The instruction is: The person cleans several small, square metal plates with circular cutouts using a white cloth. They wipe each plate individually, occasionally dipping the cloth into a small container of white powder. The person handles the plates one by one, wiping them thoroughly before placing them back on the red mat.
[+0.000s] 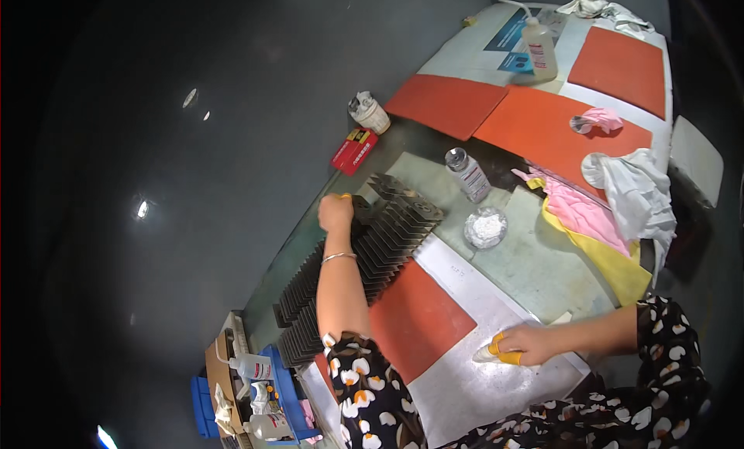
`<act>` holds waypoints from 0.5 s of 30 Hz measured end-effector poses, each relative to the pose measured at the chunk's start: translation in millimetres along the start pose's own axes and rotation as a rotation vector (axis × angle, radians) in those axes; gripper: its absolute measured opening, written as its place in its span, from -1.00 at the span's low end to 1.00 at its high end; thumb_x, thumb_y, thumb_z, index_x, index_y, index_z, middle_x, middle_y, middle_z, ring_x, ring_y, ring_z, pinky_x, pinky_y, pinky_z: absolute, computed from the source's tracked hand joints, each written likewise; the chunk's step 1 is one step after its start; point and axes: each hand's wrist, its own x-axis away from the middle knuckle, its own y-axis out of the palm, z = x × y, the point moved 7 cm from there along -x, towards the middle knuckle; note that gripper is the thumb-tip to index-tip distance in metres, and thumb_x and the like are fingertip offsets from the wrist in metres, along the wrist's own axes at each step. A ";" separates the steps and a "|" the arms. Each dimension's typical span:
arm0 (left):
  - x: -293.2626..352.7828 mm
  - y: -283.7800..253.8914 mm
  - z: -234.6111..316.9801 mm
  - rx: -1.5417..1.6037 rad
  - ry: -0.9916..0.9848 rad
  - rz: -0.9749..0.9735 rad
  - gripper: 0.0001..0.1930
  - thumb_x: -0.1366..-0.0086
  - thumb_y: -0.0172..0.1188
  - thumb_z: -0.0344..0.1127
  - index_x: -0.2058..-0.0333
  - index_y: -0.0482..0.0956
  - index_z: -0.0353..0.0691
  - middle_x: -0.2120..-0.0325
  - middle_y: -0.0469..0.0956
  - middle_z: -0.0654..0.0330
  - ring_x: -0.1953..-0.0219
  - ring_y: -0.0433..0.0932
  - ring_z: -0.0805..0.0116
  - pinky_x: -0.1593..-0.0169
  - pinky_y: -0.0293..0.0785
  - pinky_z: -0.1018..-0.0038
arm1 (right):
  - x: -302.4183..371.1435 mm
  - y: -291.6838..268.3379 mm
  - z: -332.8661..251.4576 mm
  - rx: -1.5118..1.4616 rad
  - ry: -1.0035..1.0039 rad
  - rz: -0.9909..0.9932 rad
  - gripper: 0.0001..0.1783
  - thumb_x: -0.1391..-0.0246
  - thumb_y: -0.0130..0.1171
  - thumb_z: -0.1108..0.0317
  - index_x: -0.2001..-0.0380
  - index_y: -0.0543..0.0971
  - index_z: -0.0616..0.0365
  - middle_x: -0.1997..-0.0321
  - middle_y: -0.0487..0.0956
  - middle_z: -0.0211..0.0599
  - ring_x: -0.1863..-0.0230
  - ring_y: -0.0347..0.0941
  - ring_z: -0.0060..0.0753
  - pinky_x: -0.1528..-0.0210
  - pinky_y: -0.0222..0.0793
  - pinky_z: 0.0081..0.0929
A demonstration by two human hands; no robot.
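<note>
Dark finned rack (391, 244), rows of thin stiff parallel plates, runs diagonally on the smooth greenish bench (542, 255), partly hidden by the L forearm. L hand (335, 214) is at its upper end, fingers curled; can't tell if it grips a plate or what. Thin bangle (339, 256) on that wrist. R hand (527, 344), w/ smooth yellow finger covers (510, 358), holds a small soft white wad (486, 355) in a narrow pinch, low over a flat white sheet (457, 402). Btwn rack & wad: flat orange-red mat (426, 317), matte. Past the rack: round dish (470, 237) w/ white fill, clear bottle (470, 178) w/ shiny cap, boxy red carton (355, 151). R side: rumpled pink cloth (585, 209) nr yellow cloth (597, 255), limp white cloth (639, 189). Far end: translucent squeeze bottle (540, 54), thin bent spout.
</note>
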 end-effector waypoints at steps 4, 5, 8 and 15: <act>32.1 -68.4 -18.1 0.380 0.176 0.181 -0.75 -0.13 0.22 -0.22 0.44 0.56 -0.34 0.59 0.54 0.13 0.59 0.47 0.38 0.44 0.39 0.42 | 3.6 -8.5 18.2 -0.090 0.234 0.091 -0.70 -0.05 0.08 0.31 0.13 0.50 0.16 0.33 0.53 -0.22 0.38 0.43 -0.34 0.32 0.33 -0.41; 46.8 -72.1 -33.4 0.626 0.186 0.100 -0.78 -0.15 0.21 -0.24 0.46 0.53 -0.30 0.63 0.50 0.20 0.63 0.41 0.43 0.48 0.34 0.47 | 1.8 -8.8 20.5 -0.169 0.320 0.107 -0.68 -0.08 0.08 0.28 0.10 0.49 0.16 0.34 0.54 -0.26 0.40 0.42 -0.43 0.33 0.34 -0.45; 152.0 -69.2 -26.7 1.191 0.146 -0.186 -0.84 -0.21 0.17 -0.30 0.49 0.47 -0.21 0.72 0.35 0.39 0.70 0.25 0.62 0.58 0.20 0.65 | 13.5 -19.4 50.8 -0.397 0.500 0.179 -0.68 -0.16 0.03 0.23 0.07 0.51 0.14 0.38 0.52 -0.40 0.47 0.35 -0.65 0.44 0.30 -0.61; 366.6 -7.3 -71.9 1.478 -0.200 -0.305 -0.86 -0.22 0.16 -0.32 0.49 0.45 -0.20 0.66 0.36 0.40 0.65 0.24 0.66 0.58 0.15 0.70 | 3.5 24.2 -9.1 -0.737 0.516 0.039 -0.75 -0.18 0.02 0.23 0.24 0.54 0.17 0.51 0.45 -0.51 0.54 0.26 -0.73 0.54 0.19 -0.69</act>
